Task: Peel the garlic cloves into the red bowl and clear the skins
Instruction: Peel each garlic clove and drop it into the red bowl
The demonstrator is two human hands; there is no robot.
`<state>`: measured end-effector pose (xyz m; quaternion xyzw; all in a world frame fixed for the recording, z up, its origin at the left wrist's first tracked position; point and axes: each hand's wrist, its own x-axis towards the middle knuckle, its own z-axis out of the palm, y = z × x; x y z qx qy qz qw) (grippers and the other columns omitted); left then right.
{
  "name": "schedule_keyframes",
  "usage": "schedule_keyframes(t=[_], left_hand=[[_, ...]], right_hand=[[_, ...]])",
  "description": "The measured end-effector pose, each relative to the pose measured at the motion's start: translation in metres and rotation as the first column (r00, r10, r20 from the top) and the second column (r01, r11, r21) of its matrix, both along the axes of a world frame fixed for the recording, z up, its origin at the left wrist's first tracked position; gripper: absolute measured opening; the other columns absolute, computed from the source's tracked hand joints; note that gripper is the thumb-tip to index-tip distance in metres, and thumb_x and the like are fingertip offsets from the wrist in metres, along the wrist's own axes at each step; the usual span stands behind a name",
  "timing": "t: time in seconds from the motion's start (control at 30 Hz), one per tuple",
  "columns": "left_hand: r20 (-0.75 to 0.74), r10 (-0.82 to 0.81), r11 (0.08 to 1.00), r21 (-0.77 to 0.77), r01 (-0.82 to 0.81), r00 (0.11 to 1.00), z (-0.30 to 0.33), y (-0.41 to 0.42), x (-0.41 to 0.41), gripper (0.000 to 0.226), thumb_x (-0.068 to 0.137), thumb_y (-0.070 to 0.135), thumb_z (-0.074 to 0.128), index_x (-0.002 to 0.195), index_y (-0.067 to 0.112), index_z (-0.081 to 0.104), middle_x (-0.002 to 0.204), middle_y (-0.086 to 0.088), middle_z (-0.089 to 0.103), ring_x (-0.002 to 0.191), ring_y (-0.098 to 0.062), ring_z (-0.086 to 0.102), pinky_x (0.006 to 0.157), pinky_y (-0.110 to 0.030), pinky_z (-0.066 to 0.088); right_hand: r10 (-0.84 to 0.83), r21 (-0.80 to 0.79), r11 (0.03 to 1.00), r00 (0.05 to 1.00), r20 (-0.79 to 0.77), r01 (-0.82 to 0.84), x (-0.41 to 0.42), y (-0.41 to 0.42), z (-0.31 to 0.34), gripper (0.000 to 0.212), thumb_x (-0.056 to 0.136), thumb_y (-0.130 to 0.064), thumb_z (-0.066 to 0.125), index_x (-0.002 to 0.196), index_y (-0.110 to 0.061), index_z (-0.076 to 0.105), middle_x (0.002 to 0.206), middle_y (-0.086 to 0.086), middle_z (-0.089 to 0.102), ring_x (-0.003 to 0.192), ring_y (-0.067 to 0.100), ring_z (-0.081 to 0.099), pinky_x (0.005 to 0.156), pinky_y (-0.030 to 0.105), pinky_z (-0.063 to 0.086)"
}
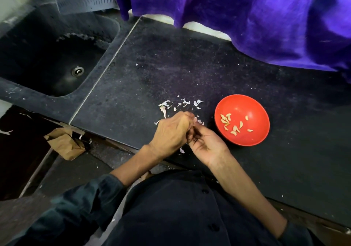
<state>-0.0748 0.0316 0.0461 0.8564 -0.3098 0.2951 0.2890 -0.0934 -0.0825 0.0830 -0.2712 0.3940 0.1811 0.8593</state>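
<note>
The red bowl stands on the dark counter at the right and holds several peeled garlic cloves. My left hand and my right hand meet just left of the bowl, fingers curled together around a small garlic piece, which is mostly hidden between them. White garlic skins lie scattered on the counter just beyond my hands. One more skin lies under my left wrist.
A dark sink with a metal drain is sunk into the counter at the left. Purple cloth hangs along the back edge. A brown paper bag lies below the counter's front edge at the left.
</note>
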Motion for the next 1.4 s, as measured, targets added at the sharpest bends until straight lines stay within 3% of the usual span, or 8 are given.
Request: schedule_keyframes(t=[0.23,0.33,0.43,0.57,0.67,0.77,0.97,1.4], left_hand=[[0.065,-0.104,0.989,0.109,0.096,0.992,-0.014,0.015,0.0,0.045,0.068,-0.003,0.08,0.092,0.008,0.044,0.104,0.002,0.05,0.073,-0.009,0.047,0.051,-0.024,0.036],[0.085,-0.085,0.996,0.036,0.082,0.993,-0.016,0.01,-0.009,0.014,0.095,0.005,0.052,0.092,0.012,0.041,0.106,0.002,0.05,0.075,-0.011,0.049,0.051,-0.025,0.035],[-0.141,0.002,0.995,-0.1,-0.016,0.99,-0.015,0.008,-0.019,0.016,0.097,0.006,0.046,0.091,0.018,0.039,0.103,0.007,0.053,0.079,-0.011,0.059,0.046,-0.031,0.045],[-0.571,-0.104,0.895,-0.411,-0.174,0.814,-0.003,0.013,-0.007,0.024,0.091,0.01,0.065,0.108,0.022,0.053,0.092,0.014,0.055,0.08,-0.004,0.058,0.069,-0.037,0.055],[-0.698,-0.256,0.83,-0.514,-0.219,0.669,0.003,0.014,-0.001,0.031,0.092,0.017,0.065,0.122,0.017,0.062,0.106,0.008,0.054,0.083,-0.01,0.06,0.057,-0.04,0.059],[-0.746,-0.306,0.81,-0.531,-0.25,0.592,0.007,0.01,-0.003,0.022,0.088,0.016,0.07,0.11,0.013,0.07,0.105,-0.003,0.063,0.078,-0.014,0.064,0.053,-0.029,0.057],[-0.772,-0.287,0.8,-0.519,-0.301,0.567,0.008,0.003,-0.006,0.008,0.084,0.017,0.075,0.089,0.023,0.077,0.084,0.006,0.075,0.072,-0.014,0.071,0.055,-0.034,0.059],[-0.762,-0.1,0.886,-0.361,-0.292,0.64,0.015,0.008,-0.005,0.011,0.085,0.014,0.072,0.095,0.018,0.077,0.082,0.017,0.072,0.074,0.004,0.067,0.072,-0.025,0.058]], right_hand=[[0.053,0.047,0.998,0.998,-0.041,-0.051,-0.002,0.003,-0.003,0.015,0.093,-0.006,0.055,0.08,-0.001,0.061,0.056,0.004,0.061,0.041,0.006,0.054,0.041,0.014,0.045],[-0.008,0.073,0.997,0.999,-0.039,0.011,0.004,-0.005,-0.004,0.015,0.093,-0.009,0.056,0.08,-0.002,0.059,0.059,0.003,0.058,0.042,0.005,0.052,0.041,0.012,0.044],[-0.01,-0.029,0.999,0.998,0.064,0.012,0.005,-0.013,-0.005,0.01,0.091,-0.008,0.058,0.083,-0.005,0.062,0.065,0.002,0.054,0.045,0.004,0.051,0.042,0.014,0.044],[0.073,-0.271,0.963,0.955,0.287,0.008,0.002,-0.018,-0.01,0.009,0.092,-0.008,0.058,0.092,-0.007,0.067,0.07,0.001,0.063,0.061,0.008,0.06,0.056,0.02,0.053],[0.154,-0.405,0.914,0.918,0.366,0.008,0.002,-0.022,-0.013,0.012,0.093,-0.007,0.057,0.097,-0.005,0.069,0.077,0.004,0.066,0.067,0.011,0.064,0.061,0.023,0.055],[0.249,-0.548,0.836,0.877,0.411,0.019,0.001,-0.023,-0.017,0.012,0.092,-0.006,0.059,0.097,-0.006,0.07,0.08,0.005,0.069,0.07,0.012,0.065,0.062,0.023,0.055],[0.389,-0.739,0.671,0.821,0.418,0.058,0.001,-0.023,-0.021,0.012,0.088,-0.005,0.066,0.099,-0.004,0.072,0.086,0.013,0.072,0.076,0.015,0.068,0.064,0.024,0.055],[0.418,-0.692,0.722,0.803,0.424,-0.009,0.003,-0.024,-0.022,0.012,0.091,-0.005,0.062,0.095,-0.008,0.073,0.083,0.008,0.075,0.079,0.018,0.072,0.073,0.027,0.057]])
